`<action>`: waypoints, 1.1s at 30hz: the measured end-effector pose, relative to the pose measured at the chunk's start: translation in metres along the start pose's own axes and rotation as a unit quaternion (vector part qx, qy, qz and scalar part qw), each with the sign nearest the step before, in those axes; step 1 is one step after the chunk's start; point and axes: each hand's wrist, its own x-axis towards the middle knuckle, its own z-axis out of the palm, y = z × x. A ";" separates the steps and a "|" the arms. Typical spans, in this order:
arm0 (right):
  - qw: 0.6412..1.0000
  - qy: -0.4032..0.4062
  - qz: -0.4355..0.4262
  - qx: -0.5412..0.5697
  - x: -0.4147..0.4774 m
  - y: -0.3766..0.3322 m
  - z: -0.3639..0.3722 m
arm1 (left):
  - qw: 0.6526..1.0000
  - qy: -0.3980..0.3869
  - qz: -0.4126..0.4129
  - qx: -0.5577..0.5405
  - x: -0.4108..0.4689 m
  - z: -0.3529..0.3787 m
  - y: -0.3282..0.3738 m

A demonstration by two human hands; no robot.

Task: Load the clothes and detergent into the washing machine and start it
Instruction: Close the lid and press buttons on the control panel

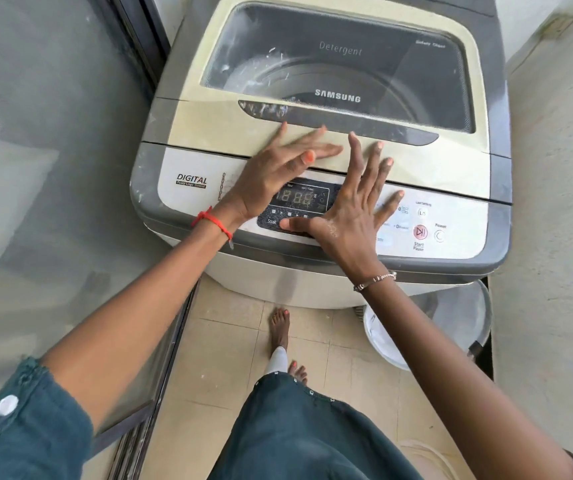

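A top-loading washing machine [188, 123] stands in front of me with its beige lid [209, 123] down and a dark glass window [347, 64] in it. My left hand [271, 171] lies flat with fingers spread on the lid's front edge, just above the control panel. My right hand [354, 206] is spread over the control panel [451, 220], its thumb on the dark display area [295, 199]. Neither hand holds anything. The red start/pause button [419, 232] and the power button [439, 235] sit to the right of my right hand. No clothes or detergent are in view.
A white tub [389, 341] stands on the tiled floor at the machine's lower right. A glass sliding door with a dark frame [146, 403] runs along the left. A pale wall [555, 202] closes the right side. My bare feet stand on the tiles before the machine.
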 end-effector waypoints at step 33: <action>0.990 0.063 -0.086 -0.091 -0.006 0.004 0.011 | 0.986 -0.004 -0.086 -0.141 0.006 0.009 0.000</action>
